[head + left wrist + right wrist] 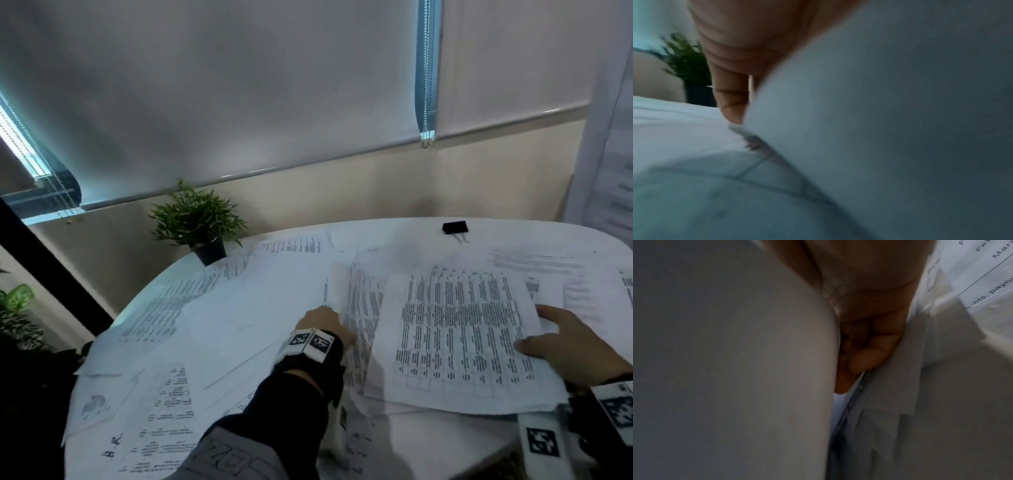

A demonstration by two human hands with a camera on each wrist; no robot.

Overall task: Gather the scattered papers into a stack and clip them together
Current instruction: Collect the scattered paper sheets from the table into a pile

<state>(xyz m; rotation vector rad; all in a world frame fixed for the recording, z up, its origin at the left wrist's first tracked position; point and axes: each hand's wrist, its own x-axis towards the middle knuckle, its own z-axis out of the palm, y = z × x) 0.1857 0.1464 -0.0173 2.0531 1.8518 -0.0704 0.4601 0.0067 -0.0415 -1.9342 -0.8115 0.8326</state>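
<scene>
On the table (376, 228), printed papers (459, 337) lie overlapping, unclipped

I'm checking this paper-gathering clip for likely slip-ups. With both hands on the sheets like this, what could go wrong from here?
1. Sheets near the table's left edge already overhang it; sweeping could push them off.
2. The right hand holds a loose, uneven bundle; pages may slide out or crease.
3. The left hand is lifting a sheet toward that bundle, and the binder clip lies far back with both hands busy, so reaching for it could skew the stack.
</scene>
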